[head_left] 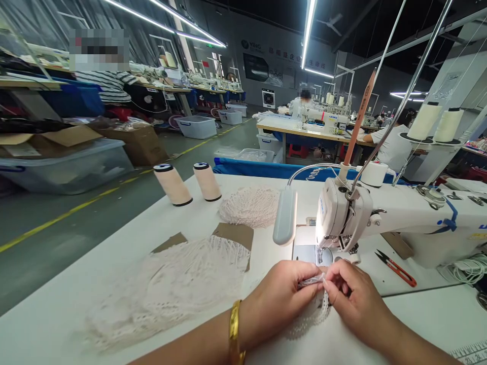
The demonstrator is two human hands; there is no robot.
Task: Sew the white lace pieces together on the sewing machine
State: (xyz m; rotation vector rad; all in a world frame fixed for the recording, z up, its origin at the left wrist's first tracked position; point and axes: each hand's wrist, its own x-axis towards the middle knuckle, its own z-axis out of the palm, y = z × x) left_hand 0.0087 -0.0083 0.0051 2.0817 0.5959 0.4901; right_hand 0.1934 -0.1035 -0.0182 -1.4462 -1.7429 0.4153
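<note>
While I've got the left hand [283,289] pinching the lace [312,280] between thumb and finger, the right hand [353,291] has its fingertips closed on it too. It's just in front of the presser foot [320,255], snips [397,269] lying off right.

Shiny gold-coloured bangle [234,327] on left wrist [251,317], forearms [190,340] bare

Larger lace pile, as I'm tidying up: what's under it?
Brown card sticks out along the far edge of the larger lace pile, over the white table. The rest underneath is covered.
</note>
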